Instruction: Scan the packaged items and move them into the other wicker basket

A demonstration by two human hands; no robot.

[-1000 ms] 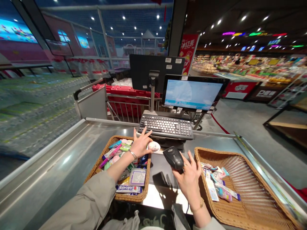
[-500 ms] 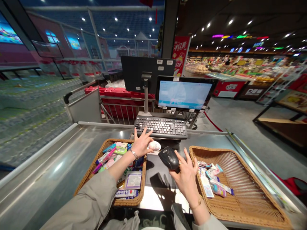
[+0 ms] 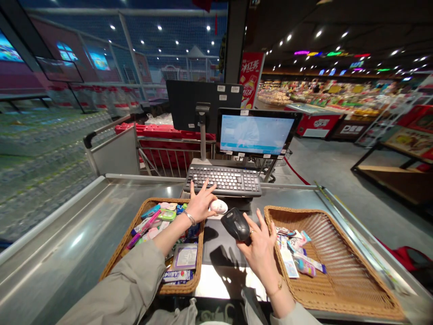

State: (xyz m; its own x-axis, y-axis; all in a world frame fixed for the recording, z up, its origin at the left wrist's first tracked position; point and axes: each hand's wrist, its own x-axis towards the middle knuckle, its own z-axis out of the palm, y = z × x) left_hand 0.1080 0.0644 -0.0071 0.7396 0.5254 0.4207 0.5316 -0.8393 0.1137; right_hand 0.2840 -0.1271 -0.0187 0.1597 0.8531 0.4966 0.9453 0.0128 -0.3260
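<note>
The left hand's [image 3: 200,205] grip pinches a white egg-shaped item [image 3: 219,206] between the baskets; its rounded surface could slip from a fingertip hold. The right hand's [image 3: 260,250] grip clasps a black barcode scanner [image 3: 236,225] just beside it. The left wicker basket [image 3: 200,255] is heaped with small packages [image 3: 186,256]; the right wicker basket [image 3: 348,275] holds a few, towards its left.

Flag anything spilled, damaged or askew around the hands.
Nothing stands out. The left hand holds a white item, the right hand a scanner. Goods lie jumbled in the left basket and loosely in the right basket, with none visibly spilled.
</note>
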